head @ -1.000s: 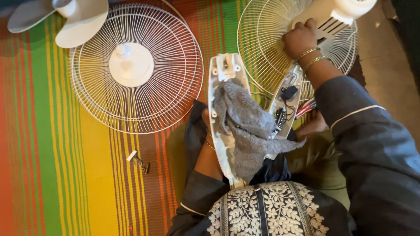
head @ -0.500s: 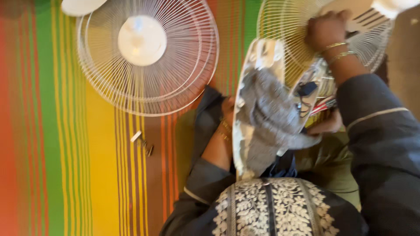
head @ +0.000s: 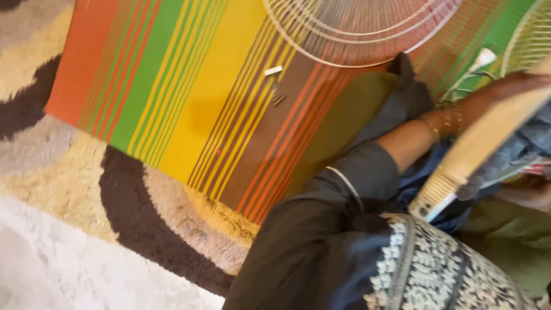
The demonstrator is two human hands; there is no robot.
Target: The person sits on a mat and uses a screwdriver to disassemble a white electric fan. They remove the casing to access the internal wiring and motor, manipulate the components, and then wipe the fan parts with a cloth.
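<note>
My left hand (head: 498, 90), with gold bangles on the wrist, reaches behind a cream plastic fan blade (head: 479, 146) and holds it tilted over my lap; its fingers are hidden by the blade. A grey cloth (head: 531, 143) lies draped on the blade at the right edge. My dark left sleeve (head: 350, 183) fills the lower middle. My right hand is out of the picture.
A white wire fan grille (head: 356, 34) lies on the striped mat (head: 189, 97) at the top. A small white part and some screws (head: 275, 86) sit just below it. A second grille (head: 531, 40) shows at the top right. A shaggy brown-and-cream rug (head: 86, 172) borders the mat.
The view has swung left and tilted, so the rug comes into sight and both grilles slide to the top edge. My right hand, earlier on the right grille, has left the picture.
</note>
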